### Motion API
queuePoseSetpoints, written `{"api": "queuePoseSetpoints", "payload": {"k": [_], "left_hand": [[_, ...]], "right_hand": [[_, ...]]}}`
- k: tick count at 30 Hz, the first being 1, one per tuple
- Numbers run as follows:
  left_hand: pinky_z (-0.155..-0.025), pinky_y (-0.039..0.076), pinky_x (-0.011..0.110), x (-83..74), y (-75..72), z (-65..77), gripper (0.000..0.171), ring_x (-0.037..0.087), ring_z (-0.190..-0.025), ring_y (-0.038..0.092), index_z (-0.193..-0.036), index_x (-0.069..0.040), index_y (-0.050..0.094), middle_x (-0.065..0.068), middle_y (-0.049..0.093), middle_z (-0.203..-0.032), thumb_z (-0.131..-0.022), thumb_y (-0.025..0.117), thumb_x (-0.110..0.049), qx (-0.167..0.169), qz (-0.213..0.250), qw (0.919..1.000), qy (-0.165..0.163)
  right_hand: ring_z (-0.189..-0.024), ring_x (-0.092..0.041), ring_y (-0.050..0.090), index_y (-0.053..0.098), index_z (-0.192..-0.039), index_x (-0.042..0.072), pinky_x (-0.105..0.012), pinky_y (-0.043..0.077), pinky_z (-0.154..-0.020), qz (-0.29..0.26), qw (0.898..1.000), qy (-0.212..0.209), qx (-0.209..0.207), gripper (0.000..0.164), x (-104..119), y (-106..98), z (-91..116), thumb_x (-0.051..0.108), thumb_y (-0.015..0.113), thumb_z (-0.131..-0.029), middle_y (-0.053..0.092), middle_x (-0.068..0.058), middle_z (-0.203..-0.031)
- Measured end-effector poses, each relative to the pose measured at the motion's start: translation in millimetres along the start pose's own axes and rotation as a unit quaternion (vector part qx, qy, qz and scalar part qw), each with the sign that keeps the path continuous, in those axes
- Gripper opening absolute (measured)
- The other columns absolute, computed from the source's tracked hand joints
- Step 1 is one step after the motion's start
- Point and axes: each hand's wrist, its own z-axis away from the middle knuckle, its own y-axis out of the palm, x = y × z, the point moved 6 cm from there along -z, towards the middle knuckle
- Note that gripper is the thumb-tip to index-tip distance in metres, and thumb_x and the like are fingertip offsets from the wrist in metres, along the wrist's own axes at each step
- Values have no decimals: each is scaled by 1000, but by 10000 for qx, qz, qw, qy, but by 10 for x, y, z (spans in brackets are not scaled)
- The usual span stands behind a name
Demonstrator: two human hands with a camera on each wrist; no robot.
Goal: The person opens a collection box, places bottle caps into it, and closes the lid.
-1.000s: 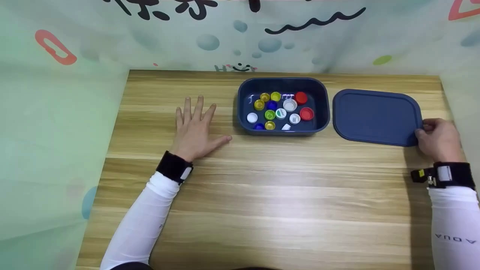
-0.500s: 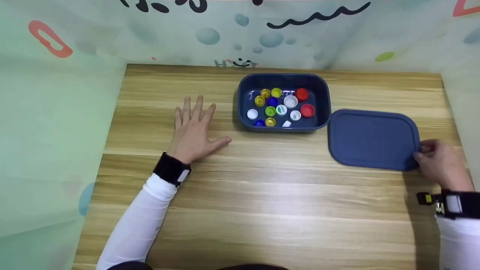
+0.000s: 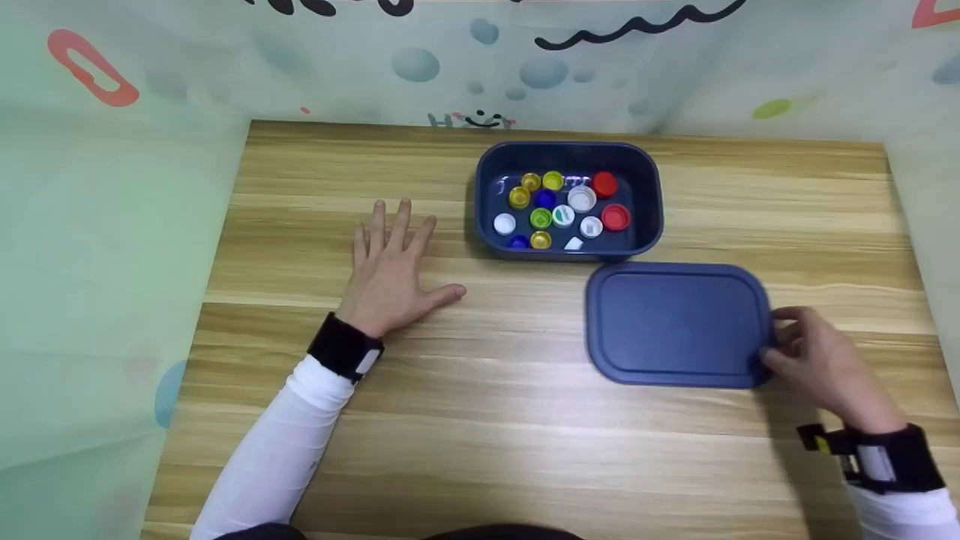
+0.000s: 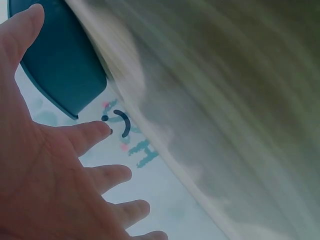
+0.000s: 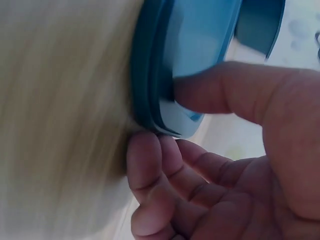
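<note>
A dark blue rectangular lid with rounded corners is pinched at its right end by my right hand. In the right wrist view the thumb lies on top of the lid's edge and the curled fingers are at its rim. Just behind the lid stands a matching blue box, uncovered, with several bottle caps in red, white, yellow, green and blue. My left hand rests palm down on the table with spread fingers, left of the box, holding nothing.
The wooden table has a printed cloth along its back and hanging at its left. Black bands are strapped around both wrists, over white sleeves.
The right hand has carried the lid leftward and toward the body, from beside the box to in front of it. The left hand stays almost still. The camera view has shifted slightly.
</note>
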Motion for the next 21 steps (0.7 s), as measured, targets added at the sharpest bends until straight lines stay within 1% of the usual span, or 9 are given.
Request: {"api": "queuePoseSetpoints", "payload": {"k": [3,6,8,11,15,16,18,20,21], "left_hand": [[-120,-2,65,-40,10,25,111,43,-154,-8,-162,-20,30,17,5,-170,-78,55,-88,21,27,10000,54],[-120,-2,66,-84,22,54,110,43,-154,-8,-161,-20,31,17,6,-170,-78,55,-88,27,7,10000,91],[-120,-1,67,-108,38,80,109,43,-154,-6,-161,-20,32,18,7,-170,-78,55,-88,63,24,9999,92],[-120,1,67,-158,84,130,108,44,-154,-3,-160,-19,34,18,9,-169,-79,55,-87,201,186,9995,122],[-121,6,65,-279,165,234,107,46,-153,6,-158,-13,37,22,15,-167,-81,56,-84,484,565,9968,276],[-121,9,64,-324,182,262,106,46,-152,11,-157,-11,38,22,18,-166,-81,57,-83,531,629,9961,324],[-121,19,60,-423,200,321,102,44,-148,24,-153,-6,44,23,29,-162,-83,59,-79,535,744,9949,412],[-115,32,54,-530,201,381,95,39,-135,37,-146,-1,51,22,42,-150,-86,62,-74,470,891,9937,493],[-110,37,50,-581,200,412,92,36,-128,41,-144,0,54,20,47,-143,-88,63,-71,447,985,9928,513]], "right_hand": [[-89,-34,68,43,-140,-9,-28,53,-69,10,9997,-263,-8,62,184,108,12,8,75,-90,67,-23,-102],[-86,-30,67,45,-140,-7,-35,54,-72,73,9990,-442,6,62,362,204,15,9,76,-89,68,-18,-98],[-83,-28,66,46,-139,-6,-38,53,-71,97,9983,-572,38,61,475,266,9,9,76,-88,68,-16,-96],[-77,-22,63,46,-137,-6,-35,53,-67,110,9970,-754,108,59,626,350,0,10,76,-88,67,-11,-91],[-72,-16,61,47,-136,-5,-31,53,-64,135,9954,-921,216,56,795,440,-12,11,74,-90,67,-5,-87],[-72,-16,61,47,-136,-5,-31,53,-64,140,9950,-959,238,56,829,461,-14,11,74,-90,67,-4,-87],[-71,-15,61,49,-136,-4,-31,53,-65,168,9942,-1026,262,54,891,497,-17,12,74,-91,67,-2,-85],[-72,-14,61,49,-136,-4,-32,53,-66,163,9931,-1122,283,53,948,527,-21,13,74,-91,67,-1,-85],[-72,-14,61,50,-135,-4,-32,53,-67,147,9927,-1157,297,53,974,540,-22,13,74,-92,67,-1,-85]]}}
